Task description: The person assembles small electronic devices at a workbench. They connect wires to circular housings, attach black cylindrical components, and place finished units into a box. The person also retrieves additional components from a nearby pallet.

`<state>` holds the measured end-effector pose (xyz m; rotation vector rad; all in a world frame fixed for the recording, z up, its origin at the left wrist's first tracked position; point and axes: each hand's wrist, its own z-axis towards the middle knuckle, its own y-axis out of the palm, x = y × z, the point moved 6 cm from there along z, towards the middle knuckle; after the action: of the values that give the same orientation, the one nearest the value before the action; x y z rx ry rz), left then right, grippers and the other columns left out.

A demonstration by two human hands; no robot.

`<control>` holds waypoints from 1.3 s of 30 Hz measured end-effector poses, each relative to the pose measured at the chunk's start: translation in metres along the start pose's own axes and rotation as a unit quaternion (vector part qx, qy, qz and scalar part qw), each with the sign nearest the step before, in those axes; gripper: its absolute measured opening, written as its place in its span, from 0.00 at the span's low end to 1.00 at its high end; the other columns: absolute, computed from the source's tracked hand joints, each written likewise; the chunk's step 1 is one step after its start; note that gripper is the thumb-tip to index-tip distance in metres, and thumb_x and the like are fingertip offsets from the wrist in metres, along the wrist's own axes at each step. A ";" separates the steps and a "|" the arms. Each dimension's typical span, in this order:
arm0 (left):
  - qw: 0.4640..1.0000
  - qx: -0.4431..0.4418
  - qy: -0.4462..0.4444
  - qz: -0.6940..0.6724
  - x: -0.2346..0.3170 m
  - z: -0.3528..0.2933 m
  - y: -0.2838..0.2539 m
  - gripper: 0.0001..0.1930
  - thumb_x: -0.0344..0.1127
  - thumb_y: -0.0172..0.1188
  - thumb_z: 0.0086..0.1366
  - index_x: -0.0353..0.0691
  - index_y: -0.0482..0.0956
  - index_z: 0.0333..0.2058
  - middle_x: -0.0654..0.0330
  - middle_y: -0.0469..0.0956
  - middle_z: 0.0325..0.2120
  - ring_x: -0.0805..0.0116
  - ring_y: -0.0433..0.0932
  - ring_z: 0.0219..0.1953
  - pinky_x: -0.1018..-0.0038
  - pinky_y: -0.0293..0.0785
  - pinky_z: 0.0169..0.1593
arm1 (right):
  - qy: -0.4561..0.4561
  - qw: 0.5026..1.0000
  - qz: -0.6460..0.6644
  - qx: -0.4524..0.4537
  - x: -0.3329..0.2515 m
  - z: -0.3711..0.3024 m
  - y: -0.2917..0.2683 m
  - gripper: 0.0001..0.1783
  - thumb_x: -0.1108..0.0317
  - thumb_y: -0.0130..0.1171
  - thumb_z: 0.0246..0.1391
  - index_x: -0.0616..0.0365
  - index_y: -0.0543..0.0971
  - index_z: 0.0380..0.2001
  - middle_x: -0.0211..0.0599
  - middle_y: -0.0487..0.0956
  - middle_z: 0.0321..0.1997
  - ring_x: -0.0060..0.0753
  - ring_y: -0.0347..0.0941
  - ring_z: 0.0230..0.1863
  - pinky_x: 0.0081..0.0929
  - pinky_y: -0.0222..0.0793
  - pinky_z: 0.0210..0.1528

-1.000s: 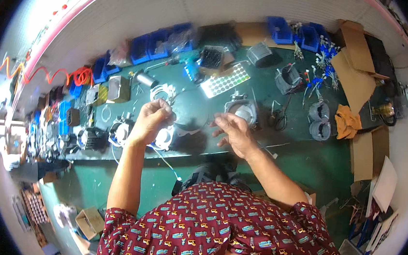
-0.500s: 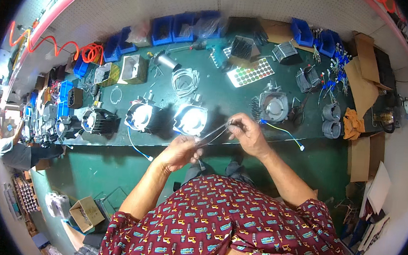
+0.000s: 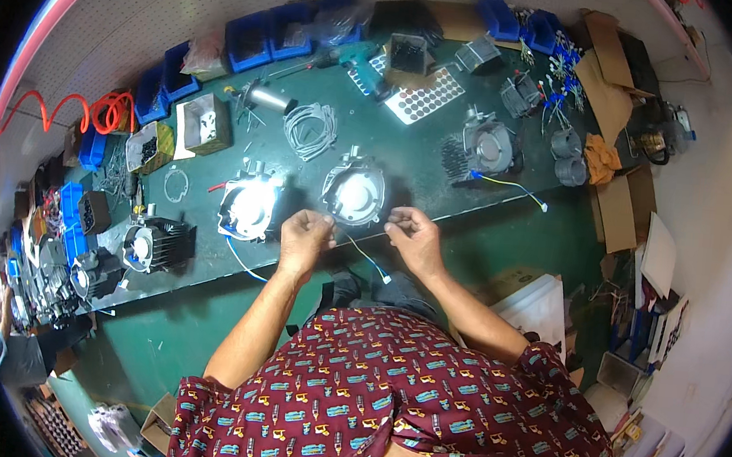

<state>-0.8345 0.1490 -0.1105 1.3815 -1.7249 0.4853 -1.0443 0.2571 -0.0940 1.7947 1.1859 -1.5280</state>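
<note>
A round grey metal housing (image 3: pixel 356 195) with a pale disc inside stands near the bench's front edge, between my hands. Close to its front left, my left hand (image 3: pixel 305 239) has its fingers curled together; what they pinch, if anything, is too small to make out. At the front right of the same housing, my right hand (image 3: pixel 416 240) holds its thumb and fingertips close together, and their contents are hidden too. From the housing's front a thin cable (image 3: pixel 367 256) with a white connector hangs over the bench edge. Further left sits a similar, brightly lit housing (image 3: pixel 250 205) with a blue-white cable.
Another housing (image 3: pixel 488 145) with a yellow-blue cable lies to the right. Behind are a coil of grey cable (image 3: pixel 311 130), a dotted sticker sheet (image 3: pixel 425 96), a green power drill (image 3: pixel 357 54) and several blue bins (image 3: pixel 248 42). An orange cloth (image 3: pixel 601 159) lies far right.
My hands have separated, leaving the cable they stretched between them; a cable now hangs from the middle housing. The view has shifted, so the bench appears tilted.
</note>
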 end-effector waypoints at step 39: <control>0.815 0.026 0.260 0.516 0.160 0.127 -0.005 0.12 0.37 0.61 0.62 0.30 0.81 0.30 0.40 0.81 0.30 0.41 0.82 0.35 0.57 0.77 0.40 | -0.085 0.986 -0.144 0.026 -0.009 0.000 0.021 0.14 0.70 0.73 0.44 0.62 0.78 0.31 0.40 0.82 0.30 0.33 0.79 0.28 0.31 0.76 0.31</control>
<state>-0.8813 -0.0422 -0.0551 0.1383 -1.8419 1.3590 -1.0264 0.2443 -0.0882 1.5371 1.3770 -1.8497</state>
